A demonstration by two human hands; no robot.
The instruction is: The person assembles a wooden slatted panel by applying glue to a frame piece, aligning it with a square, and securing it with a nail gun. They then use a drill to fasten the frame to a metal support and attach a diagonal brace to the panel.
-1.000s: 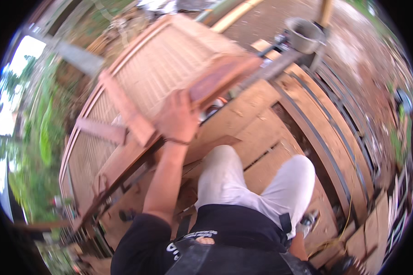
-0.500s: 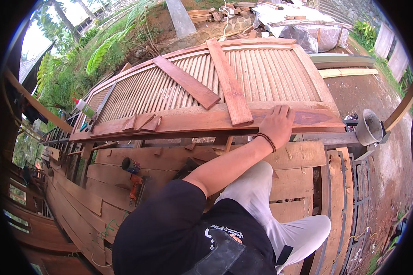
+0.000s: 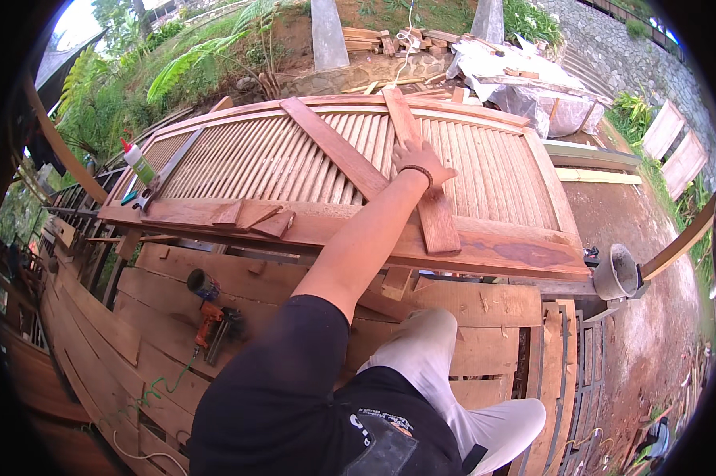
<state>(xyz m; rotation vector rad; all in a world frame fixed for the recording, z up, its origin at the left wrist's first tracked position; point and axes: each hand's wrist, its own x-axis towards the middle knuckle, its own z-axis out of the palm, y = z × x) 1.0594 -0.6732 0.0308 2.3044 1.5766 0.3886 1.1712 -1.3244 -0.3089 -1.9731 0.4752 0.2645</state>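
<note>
My left hand (image 3: pixel 419 161) reaches forward over a narrow reddish wooden board (image 3: pixel 437 218), fingers spread and thumb stuck out to the right. It lies on or just above the board; contact is hard to make out. A brown beaded bracelet circles the wrist. The board rests slantwise across a large louvred wooden panel (image 3: pixel 485 159), with its near end on the panel's front rail. To its left, a second reddish board (image 3: pixel 334 151) lies across the slats, its near end partly hidden by my forearm. My right hand is out of sight.
Wood offcuts (image 3: pixel 275 222) and a glue bottle (image 3: pixel 138 161) with a red tip lie on the panel's left part. An orange power tool (image 3: pixel 209 321) with a green hose sits on the plank platform (image 3: pixel 421 305). A grey bucket (image 3: pixel 617 271) stands at right.
My left hand has left the front rail and moved forward and left onto the narrow board. My view has shifted, showing more of the background.
</note>
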